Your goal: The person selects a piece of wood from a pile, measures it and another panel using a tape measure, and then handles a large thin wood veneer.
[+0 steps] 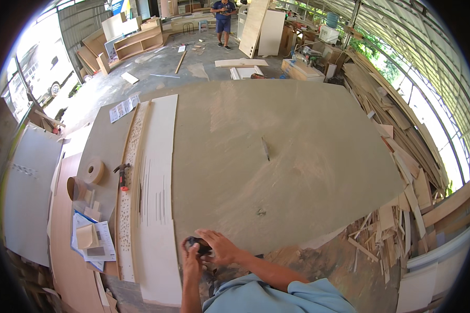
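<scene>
Both hands, left (191, 259) and right (220, 247), grip a small black tool (198, 244) between them (its kind unclear). It sits at the bench (297, 156) edge, with a pale board (159, 198) just left of the hands.

Big worktop board (297, 156): matt grey-brown fibreboard, smooth, faintly scuffed. At its 9 o'clock, pale laminate strip (159, 172), smooth, slight sheen, thin dark scratch lines. Beside that, perforated strip (126, 198), raw wood look, speckled with holes. Edge-banding rolls (91, 172) at 9 o'clock: tan, matt, papery or veneer (cannot tell which). Paper sheets (96, 240) at 8 o'clock, white, printed. Small object (198, 245) in both hands at 6 o'clock: black, dull plastic-looking. Offcut pile (402, 172) at 3 o'clock: rough bare plywood. Sleeve (277, 297) light blue cloth.
</scene>
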